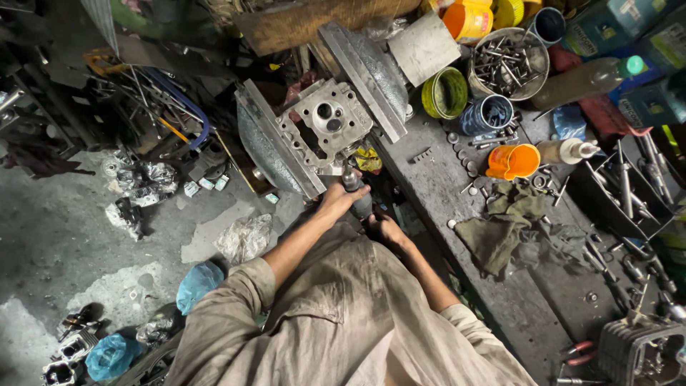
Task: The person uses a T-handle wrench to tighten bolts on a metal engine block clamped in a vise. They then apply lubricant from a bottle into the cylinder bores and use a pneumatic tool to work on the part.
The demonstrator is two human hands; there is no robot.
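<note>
A grey metal engine cylinder head (323, 123) is clamped between the two jaws of a bench vise (266, 149) at the workbench's end. My left hand (337, 198) wraps around the dark handle of a tool (353, 187) whose tip points up at the cylinder head's lower edge. Just below it, my right hand (384, 227) grips the lower end of the same tool. Both arms reach forward from beige rolled sleeves.
A dirty workbench (457, 187) runs to the right, with an olive rag (511, 223), an orange cup (513, 161), a tin of bolts (509, 64), green and blue cans, bottles and another engine part (639, 352). Plastic bags and scrap lie on the concrete floor (50, 236) at left.
</note>
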